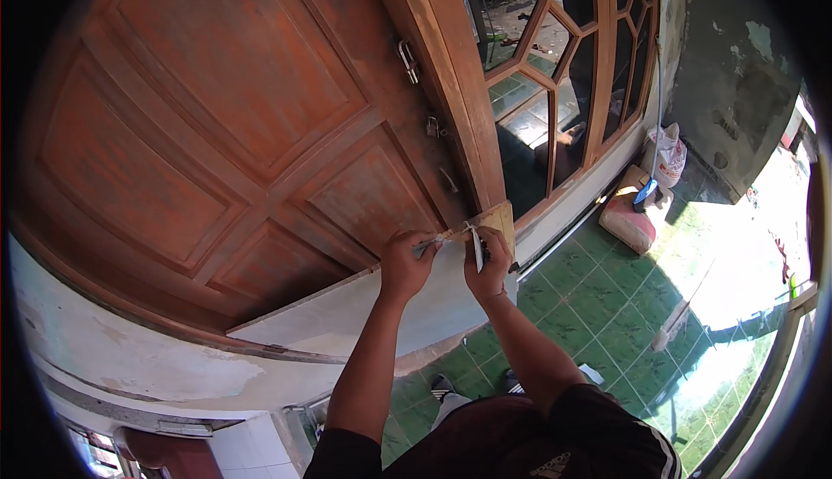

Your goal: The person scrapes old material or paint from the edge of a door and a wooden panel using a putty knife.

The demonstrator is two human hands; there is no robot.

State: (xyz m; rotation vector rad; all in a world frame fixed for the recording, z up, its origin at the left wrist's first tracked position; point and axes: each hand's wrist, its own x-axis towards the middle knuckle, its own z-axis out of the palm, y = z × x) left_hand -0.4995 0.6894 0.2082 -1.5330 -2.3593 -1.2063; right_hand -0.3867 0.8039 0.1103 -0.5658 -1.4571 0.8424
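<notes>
My left hand (pixel 405 264) grips a thin metal tool (pixel 438 239) and presses its tip against the bottom corner of the brown wooden shutter (pixel 234 124), where it meets the frame post (pixel 455 80). Close beside it, my right hand (pixel 488 267) holds a white flat blade (pixel 477 249) and a tan rectangular piece, likely sandpaper (pixel 501 220), against the same corner. Both hands work just above the pale window sill (pixel 347 310).
A glazed wooden window (pixel 563 72) stands to the right. Below it lie a pink sack (pixel 630 219) and a white plastic bag (pixel 667 154) on the green tiled floor (pixel 624 306). Metal latches (pixel 407 59) sit on the shutter's edge. My feet show below.
</notes>
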